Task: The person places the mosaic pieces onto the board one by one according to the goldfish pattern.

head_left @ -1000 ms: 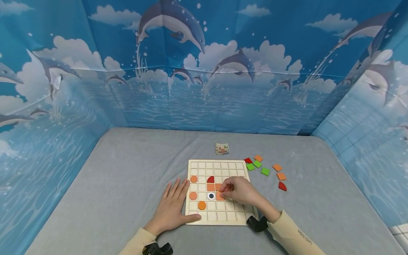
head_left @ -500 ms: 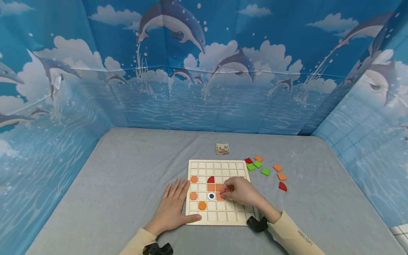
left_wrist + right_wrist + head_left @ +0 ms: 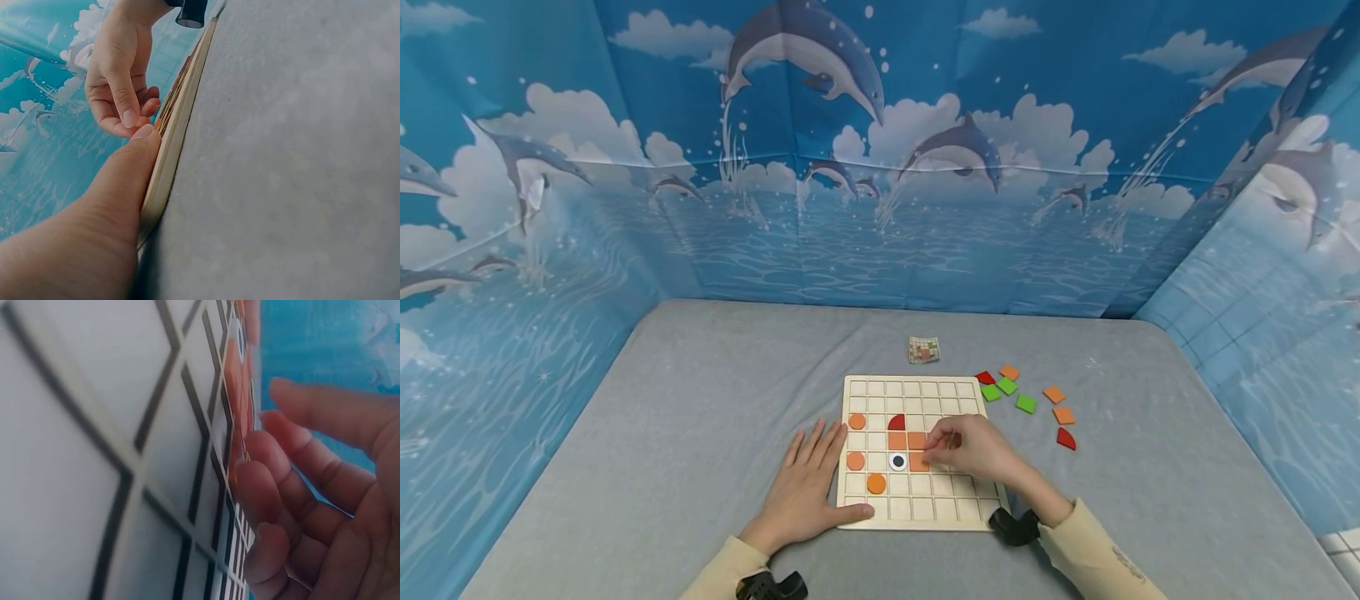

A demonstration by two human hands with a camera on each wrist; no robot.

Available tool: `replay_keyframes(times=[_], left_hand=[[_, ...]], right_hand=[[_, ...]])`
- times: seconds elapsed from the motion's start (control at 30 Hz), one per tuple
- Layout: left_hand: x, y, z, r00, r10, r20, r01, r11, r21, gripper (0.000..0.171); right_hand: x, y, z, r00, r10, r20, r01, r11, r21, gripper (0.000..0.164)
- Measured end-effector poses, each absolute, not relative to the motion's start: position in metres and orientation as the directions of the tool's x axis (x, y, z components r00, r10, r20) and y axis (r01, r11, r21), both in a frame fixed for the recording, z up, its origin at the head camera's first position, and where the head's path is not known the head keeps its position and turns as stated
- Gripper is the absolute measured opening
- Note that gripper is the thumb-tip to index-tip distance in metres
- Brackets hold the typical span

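A pale wooden grid board [image 3: 943, 508] lies on the grey cloth. My left hand [image 3: 801, 487] rests flat along its left side, fingers spread, with the thumb on the near edge. Over the middle of the board, my right hand [image 3: 966, 450] has its fingertips right beside an orange square tile [image 3: 917, 462]. The right wrist view shows its thumb [image 3: 312, 406] apart from the bent fingers, nothing between them. A white disc with a black centre [image 3: 898, 462] sits left of that tile. Further pieces on the grid include a red quarter-round tile [image 3: 897, 422] and several orange discs [image 3: 876, 483].
Right of the board lie loose green squares [image 3: 1026, 403], orange squares [image 3: 1063, 415] and a red quarter-round [image 3: 1066, 438]. Behind the board is a small patterned card [image 3: 923, 350]. A dolphin-print curtain [image 3: 850, 233] surrounds the table's back and sides.
My right hand has drawn slightly to the right, baring more of the orange tile under its fingertips. My left hand has stayed in place on the board.
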State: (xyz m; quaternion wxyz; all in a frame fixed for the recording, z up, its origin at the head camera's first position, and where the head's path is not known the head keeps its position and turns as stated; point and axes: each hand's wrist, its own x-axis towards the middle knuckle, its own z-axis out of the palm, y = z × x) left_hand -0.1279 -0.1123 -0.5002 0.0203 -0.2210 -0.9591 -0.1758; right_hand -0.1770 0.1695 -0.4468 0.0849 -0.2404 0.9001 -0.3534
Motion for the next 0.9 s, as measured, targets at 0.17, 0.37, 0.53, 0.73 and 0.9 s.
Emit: replay_keyframes(times=[0.17,0.37,0.53,0.73,0.9], left_hand=[[-0.128,-0.112,-0.5,-0.9,0.419,0.12,0.434,0.839,0.328,0.114],[-0.127,-0.113,-0.5,-0.897,0.424,0.127,0.441,0.836,0.327,0.114],[-0.127,-0.113,-0.5,-0.896,0.424,0.131,0.443,0.833,0.333,0.114],[-0.127,-0.113,-0.499,-0.897,0.423,0.126,0.44,0.832,0.339,0.113],[-0.127,-0.113,-0.499,-0.899,0.421,0.122,0.437,0.834,0.338,0.113]], right_hand=[[-0.177,0.18,-0.446,-0.88,-0.475,0.012,-0.347,0.625,-0.699,0.007],[-0.178,0.196,-0.444,-0.911,-0.413,0.006,-0.301,0.653,-0.695,0.007],[-0.179,0.212,-0.44,-0.944,-0.328,-0.011,-0.227,0.677,-0.7,0.007],[-0.18,0.232,-0.435,-0.981,-0.194,-0.017,-0.132,0.724,-0.677,0.011],[-0.183,0.251,-0.44,-0.989,-0.142,0.047,-0.135,0.712,-0.69,0.016]])
